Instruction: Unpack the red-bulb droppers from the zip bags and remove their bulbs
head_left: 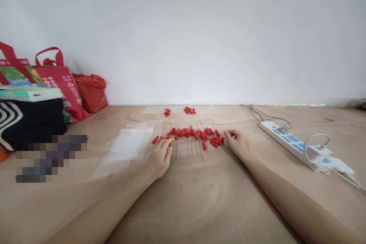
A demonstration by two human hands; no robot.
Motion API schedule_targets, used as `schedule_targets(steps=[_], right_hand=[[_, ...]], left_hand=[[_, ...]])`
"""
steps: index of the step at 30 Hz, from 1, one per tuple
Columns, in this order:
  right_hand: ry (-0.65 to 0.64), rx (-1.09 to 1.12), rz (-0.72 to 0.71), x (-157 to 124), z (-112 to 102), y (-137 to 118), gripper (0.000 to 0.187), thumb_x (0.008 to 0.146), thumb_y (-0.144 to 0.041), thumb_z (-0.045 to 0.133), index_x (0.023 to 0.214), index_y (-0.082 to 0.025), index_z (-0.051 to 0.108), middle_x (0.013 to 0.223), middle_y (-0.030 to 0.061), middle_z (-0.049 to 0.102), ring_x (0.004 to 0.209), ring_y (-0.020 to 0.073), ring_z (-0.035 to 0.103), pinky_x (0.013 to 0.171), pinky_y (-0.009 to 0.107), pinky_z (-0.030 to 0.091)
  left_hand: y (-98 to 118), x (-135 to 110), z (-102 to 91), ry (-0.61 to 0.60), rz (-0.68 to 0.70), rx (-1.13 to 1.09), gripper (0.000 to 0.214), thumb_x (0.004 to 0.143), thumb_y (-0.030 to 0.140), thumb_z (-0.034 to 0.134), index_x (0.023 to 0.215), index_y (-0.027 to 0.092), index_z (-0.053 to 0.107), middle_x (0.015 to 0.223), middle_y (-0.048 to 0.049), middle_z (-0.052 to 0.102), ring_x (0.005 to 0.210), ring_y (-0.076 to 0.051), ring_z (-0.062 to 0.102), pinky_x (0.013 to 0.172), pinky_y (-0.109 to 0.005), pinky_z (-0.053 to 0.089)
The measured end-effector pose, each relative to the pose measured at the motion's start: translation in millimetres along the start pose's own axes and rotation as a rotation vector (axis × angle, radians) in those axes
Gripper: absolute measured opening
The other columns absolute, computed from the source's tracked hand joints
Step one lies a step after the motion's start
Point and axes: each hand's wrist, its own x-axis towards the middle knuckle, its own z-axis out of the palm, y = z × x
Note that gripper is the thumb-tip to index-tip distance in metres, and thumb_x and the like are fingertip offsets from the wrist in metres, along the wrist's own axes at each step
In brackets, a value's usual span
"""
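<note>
A cluster of red rubber dropper bulbs lies in the middle of the table, with thin clear glass dropper tubes fanned out behind it. More clear dropper tubes lie side by side in front of the bulbs. My left hand rests at the left end of the cluster, fingers stretched toward the bulbs and nothing visibly held. At the right end, my right hand is beside a small group of loose bulbs. Its fingers are loosely bent and apart, and I see nothing in them.
Clear plastic zip bags lie left of my left hand. Two small groups of red bulbs sit near the wall. A white power strip with plugs and cables is at right. Shopping bags and a black cloth item stand left.
</note>
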Motion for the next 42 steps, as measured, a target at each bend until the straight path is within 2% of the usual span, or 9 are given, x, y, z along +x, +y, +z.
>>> schedule_targets(steps=[3, 13, 19, 23, 25, 28, 33, 37, 42], right_hand=[[-0.034, 0.062, 0.097, 11, 6, 8, 0.038, 0.067, -0.051, 0.046, 0.077, -0.019, 0.066, 0.067, 0.0026, 0.064, 0.063, 0.0173, 0.056, 0.06, 0.028, 0.037], [-0.18, 0.012, 0.169, 46, 25, 11, 0.028, 0.054, -0.048, 0.06, 0.05, -0.02, 0.059, 0.041, -0.0033, 0.052, 0.052, 0.0145, 0.05, 0.057, 0.028, 0.036], [-0.109, -0.009, 0.196, 39, 22, 8, 0.025, 0.058, -0.044, 0.058, 0.054, -0.02, 0.061, 0.046, -0.0004, 0.056, 0.055, 0.0175, 0.053, 0.061, 0.032, 0.035], [0.016, -0.017, 0.198, 22, 14, 0, 0.032, 0.069, -0.047, 0.046, 0.071, -0.02, 0.063, 0.067, 0.0045, 0.064, 0.067, 0.021, 0.055, 0.071, 0.036, 0.033], [0.105, -0.023, 0.113, 8, 10, -7, 0.034, 0.074, -0.046, 0.042, 0.079, -0.019, 0.061, 0.078, 0.0057, 0.065, 0.071, 0.0204, 0.055, 0.077, 0.038, 0.03], [0.195, -0.04, -0.266, -20, 4, -19, 0.028, 0.078, -0.039, 0.041, 0.082, -0.018, 0.059, 0.081, 0.005, 0.065, 0.071, 0.0178, 0.053, 0.084, 0.04, 0.024], [-0.029, -0.057, -0.777, -67, -4, -41, 0.014, 0.081, -0.027, 0.045, 0.085, -0.022, 0.058, 0.079, 0.0008, 0.064, 0.079, 0.0159, 0.052, 0.086, 0.037, 0.023], [-0.085, -0.034, -0.904, -79, -3, -52, 0.012, 0.081, -0.023, 0.045, 0.086, -0.022, 0.056, 0.076, -0.0006, 0.064, 0.077, 0.0148, 0.052, 0.086, 0.037, 0.023], [-0.152, -0.005, -0.946, -77, 2, -57, 0.013, 0.081, -0.022, 0.045, 0.085, -0.022, 0.057, 0.077, -0.0007, 0.064, 0.077, 0.0143, 0.05, 0.086, 0.037, 0.024]], left_hand=[[-3, 0, 1.2, 0.004, 0.001, -0.046, 0.027, 0.087, 0.02, 0.029, 0.109, 0.017, 0.043, 0.097, -0.0068, 0.051, 0.069, -0.012, 0.058, 0.069, -0.032, 0.05], [-3, 0, 0.8, 0.01, 0.019, -0.021, 0.027, 0.086, 0.019, 0.029, 0.107, 0.019, 0.047, 0.091, -0.0054, 0.053, 0.066, -0.012, 0.058, 0.067, -0.031, 0.05], [-2, 1, -0.3, 0.015, 0.012, 0.014, 0.026, 0.085, 0.019, 0.031, 0.104, 0.016, 0.048, 0.091, -0.006, 0.053, 0.069, -0.013, 0.058, 0.069, -0.031, 0.049], [-2, 1, -0.8, 0.056, 0.065, 0.062, 0.023, 0.085, 0.019, 0.033, 0.102, 0.017, 0.048, 0.092, -0.0065, 0.053, 0.079, -0.015, 0.056, 0.072, -0.032, 0.048], [0, 1, -2.3, 0.082, 0.099, 0.121, 0.022, 0.084, 0.019, 0.034, 0.101, 0.016, 0.049, 0.095, -0.0075, 0.053, 0.087, -0.017, 0.054, 0.076, -0.034, 0.046], [5, 0, -5.6, 0.136, 0.189, 0.25, 0.026, 0.083, 0.02, 0.038, 0.106, 0.016, 0.049, 0.102, -0.0096, 0.052, 0.099, -0.021, 0.048, 0.086, -0.038, 0.04], [19, -3, -6.0, 0.195, 0.427, 0.445, 0.04, 0.079, 0.029, 0.05, 0.117, 0.018, 0.047, 0.117, -0.0117, 0.05, 0.11, -0.026, 0.041, 0.094, -0.044, 0.029], [25, -6, 1.1, 0.184, 0.548, 0.442, 0.029, 0.082, 0.028, 0.049, 0.11, 0.023, 0.053, 0.107, -0.0063, 0.06, 0.102, -0.022, 0.05, 0.095, -0.045, 0.022], [23, -5, 7.3, 0.18, 0.536, 0.384, 0.016, 0.084, 0.019, 0.045, 0.09, 0.022, 0.06, 0.07, 0.0015, 0.065, 0.076, -0.015, 0.057, 0.093, -0.044, 0.023]])
